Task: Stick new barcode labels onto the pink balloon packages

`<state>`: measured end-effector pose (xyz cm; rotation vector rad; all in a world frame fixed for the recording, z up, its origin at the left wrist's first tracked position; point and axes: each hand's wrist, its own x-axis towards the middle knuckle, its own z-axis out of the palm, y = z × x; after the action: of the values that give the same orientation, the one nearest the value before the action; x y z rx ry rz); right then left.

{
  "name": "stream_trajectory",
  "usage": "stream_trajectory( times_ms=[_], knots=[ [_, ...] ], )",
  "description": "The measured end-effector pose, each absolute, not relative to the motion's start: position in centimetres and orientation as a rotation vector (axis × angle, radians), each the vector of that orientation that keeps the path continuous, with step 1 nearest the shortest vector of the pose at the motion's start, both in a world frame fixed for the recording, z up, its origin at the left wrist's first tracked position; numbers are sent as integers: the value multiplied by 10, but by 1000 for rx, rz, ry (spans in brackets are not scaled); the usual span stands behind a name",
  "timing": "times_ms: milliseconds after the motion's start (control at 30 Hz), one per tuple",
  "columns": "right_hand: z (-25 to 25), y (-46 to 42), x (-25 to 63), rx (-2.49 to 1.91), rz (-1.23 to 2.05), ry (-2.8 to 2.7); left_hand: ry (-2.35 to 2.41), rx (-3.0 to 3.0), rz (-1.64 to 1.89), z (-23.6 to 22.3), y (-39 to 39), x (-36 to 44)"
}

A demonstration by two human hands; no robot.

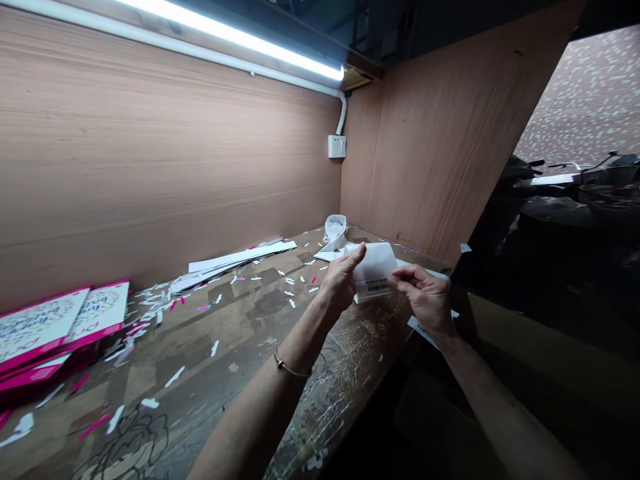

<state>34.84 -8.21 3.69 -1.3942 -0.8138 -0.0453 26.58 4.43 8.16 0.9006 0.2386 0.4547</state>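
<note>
Above the right part of the worktable, my left hand (341,279) grips the left side of a white paper piece (376,263), thumb on top. A barcode is printed along its lower edge. It looks like a flat card or a small stack; I cannot tell which. My right hand (424,297) has its fingers pinched at the lower right corner of the same piece, by the end of the barcode. The right palm and curled fingers hide what else may be in them. A white strip (423,331) shows below my right hand, at the table edge.
Pink-and-white printed cards (43,327) are piled at the left. Long white paper strips (240,259) lie along the back panel. Paper scraps (175,377) litter the wooden worktable (240,393). Crumpled white paper (335,233) sits in the back corner, below a wall socket (337,146).
</note>
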Motion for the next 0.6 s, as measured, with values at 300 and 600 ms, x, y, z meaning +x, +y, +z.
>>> stream_trajectory(
  times_ms=[300, 600],
  knots=[
    [43, -84, 350, -1624, -611, -1084, 318, 929, 409, 66, 44, 267],
    [48, -84, 352, -1619, -896, -1458, 415, 988, 450, 75, 35, 273]
  ],
)
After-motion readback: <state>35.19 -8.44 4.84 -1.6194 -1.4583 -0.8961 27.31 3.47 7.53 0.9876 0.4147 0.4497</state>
